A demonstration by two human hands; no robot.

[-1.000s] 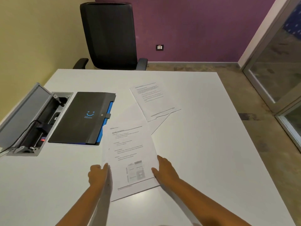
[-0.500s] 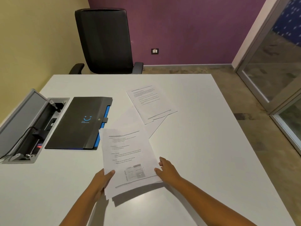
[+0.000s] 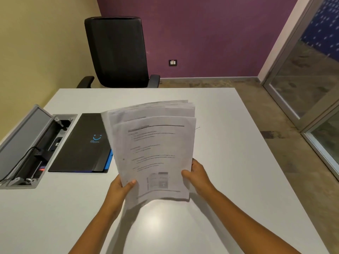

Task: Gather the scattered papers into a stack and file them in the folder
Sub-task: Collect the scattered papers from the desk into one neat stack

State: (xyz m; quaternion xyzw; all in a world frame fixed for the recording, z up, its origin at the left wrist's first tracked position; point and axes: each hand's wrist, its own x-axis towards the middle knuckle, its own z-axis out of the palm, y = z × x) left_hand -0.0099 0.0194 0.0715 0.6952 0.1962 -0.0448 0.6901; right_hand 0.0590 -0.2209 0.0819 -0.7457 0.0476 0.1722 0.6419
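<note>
A stack of white printed papers (image 3: 154, 149) is held up off the white table (image 3: 229, 162), tilted toward me, its sheets uneven at the top. My left hand (image 3: 120, 187) grips the stack's lower left edge, thumb on the front page. My right hand (image 3: 197, 176) grips the lower right edge. The black folder (image 3: 80, 143) with a blue smile logo and blue inner edge lies closed on the table to the left, partly hidden behind the stack. Any papers lying behind the stack are hidden.
An open grey cable box (image 3: 31, 149) with wires is set into the table at far left. A black office chair (image 3: 117, 52) stands behind the table's far edge. Glass doors (image 3: 311, 85) are on the right.
Both hands have lifted the papers off the table and raised them upright. The sheets that lay farther back on the table are no longer seen there.
</note>
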